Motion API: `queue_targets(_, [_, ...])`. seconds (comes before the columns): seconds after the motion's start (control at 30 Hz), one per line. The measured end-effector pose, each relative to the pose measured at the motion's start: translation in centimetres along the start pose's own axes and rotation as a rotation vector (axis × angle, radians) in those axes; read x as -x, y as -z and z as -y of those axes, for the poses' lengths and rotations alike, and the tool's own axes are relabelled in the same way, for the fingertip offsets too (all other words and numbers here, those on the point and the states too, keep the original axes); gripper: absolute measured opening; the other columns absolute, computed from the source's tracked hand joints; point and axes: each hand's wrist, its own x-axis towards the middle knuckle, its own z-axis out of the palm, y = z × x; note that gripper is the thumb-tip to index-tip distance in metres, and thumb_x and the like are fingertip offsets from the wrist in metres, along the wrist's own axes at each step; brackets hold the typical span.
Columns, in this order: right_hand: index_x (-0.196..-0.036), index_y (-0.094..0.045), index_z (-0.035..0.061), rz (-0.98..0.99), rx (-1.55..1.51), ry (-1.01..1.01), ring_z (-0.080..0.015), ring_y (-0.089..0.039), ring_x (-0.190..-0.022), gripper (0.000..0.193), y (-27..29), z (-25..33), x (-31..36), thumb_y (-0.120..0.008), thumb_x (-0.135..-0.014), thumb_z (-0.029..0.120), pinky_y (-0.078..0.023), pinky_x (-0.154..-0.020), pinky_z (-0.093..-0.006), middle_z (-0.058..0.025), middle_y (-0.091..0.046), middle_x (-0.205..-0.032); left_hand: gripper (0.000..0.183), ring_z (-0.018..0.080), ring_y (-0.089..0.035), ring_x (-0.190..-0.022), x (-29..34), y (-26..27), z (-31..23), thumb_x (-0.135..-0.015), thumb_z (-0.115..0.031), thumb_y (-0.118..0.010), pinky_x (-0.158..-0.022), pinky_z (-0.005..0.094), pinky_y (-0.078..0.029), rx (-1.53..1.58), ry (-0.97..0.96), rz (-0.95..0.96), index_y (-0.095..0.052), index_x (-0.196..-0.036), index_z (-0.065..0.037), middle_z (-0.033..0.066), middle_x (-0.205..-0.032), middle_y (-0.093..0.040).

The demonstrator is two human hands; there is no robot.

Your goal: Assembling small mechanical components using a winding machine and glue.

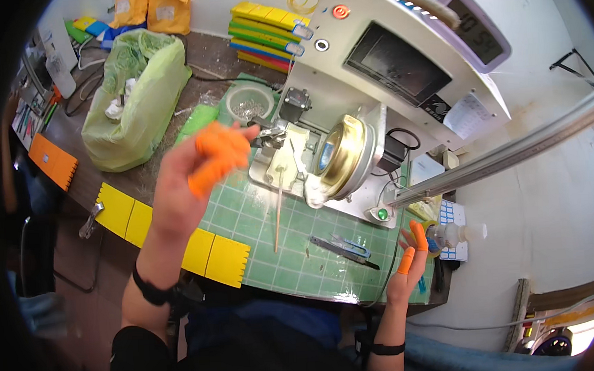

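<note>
My left hand (207,167), orange finger cots on its curled fingers, is raised over the left side of the bench machine. It is slightly blurred, and whatever its fingers hold, if anything, cannot be made out. The fingertips are close to a small metal clamp (272,137) on the machine's bed. Beside that sits a gold-coloured round drum (341,154). My right hand (410,263), also with orange cots, has its fingers apart at the mat's right edge, close to a clear bottle (450,235). A thin stick (278,217) extends from the bed onto the green mat (244,209).
Dark tweezers (345,253) and a blue-handled tool (351,245) lie on the mat. A bowl of small metal parts (249,107), a bag-lined bin (135,103) and stacked coloured strips (261,38) stand behind. A yellow strip (136,219) lines the front-left edge. A metal bar (512,145) crosses at right.
</note>
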Motion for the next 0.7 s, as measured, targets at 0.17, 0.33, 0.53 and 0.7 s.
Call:
queue_targets(0.17, [-0.138,-0.055,-0.0006,-0.246,-0.335,-0.168,-0.017,-0.067,-0.09,0.04,1.5,-5.1,2.1,-0.044,-0.112,0.028,-0.052,-0.084,-0.0314,-0.0132,-0.063,-0.132,0.017,0.0157,-0.061,-0.103,-4.4,1.7,3.7,-0.103,-0.011,-0.06,-0.104,0.0308,-0.045,0.475,0.089,-0.15,-0.065,-0.114,0.0,0.0055,-0.115,-0.066])
queue_targets(0.33, [-0.129,-0.061,-0.0005,-0.321,-0.513,-0.397,-0.0099,-0.06,-0.078,0.032,2.5,-6.7,2.7,-0.046,-0.111,0.022,-0.049,-0.073,-0.0251,-0.0104,-0.068,-0.109,0.014,0.011,-0.056,-0.094,-3.6,3.9,8.6,-0.102,-0.009,-0.06,-0.085,0.0265,-0.043,0.235,0.171,-0.141,-0.065,-0.114,-0.003,0.002,-0.109,-0.064])
queue_targets(0.53, [-0.126,-0.062,0.0002,-0.168,-0.465,-0.269,-0.0081,-0.056,-0.074,0.023,1.7,-5.1,2.4,-0.055,-0.105,0.009,-0.046,-0.069,-0.0215,-0.0075,-0.069,-0.1,0.014,0.0074,-0.056,-0.097,-3.1,3.9,8.5,-0.102,-0.01,-0.062,-0.083,0.0257,-0.042,0.172,0.18,-0.062,-0.067,-0.114,-0.007,-0.0008,-0.113,-0.065])
queue_targets(0.7, [-0.124,-0.063,-0.0015,-0.184,-0.517,-0.279,-0.0089,-0.059,-0.079,0.023,1.6,-5.1,2.4,-0.057,-0.103,0.003,-0.048,-0.069,-0.0226,-0.0095,-0.07,-0.102,0.015,0.0079,-0.057,-0.1,-2.9,4.8,9.8,-0.103,-0.011,-0.061,-0.083,0.0264,-0.043,0.25,0.223,-0.074,-0.068,-0.116,-0.007,-0.0005,-0.117,-0.066])
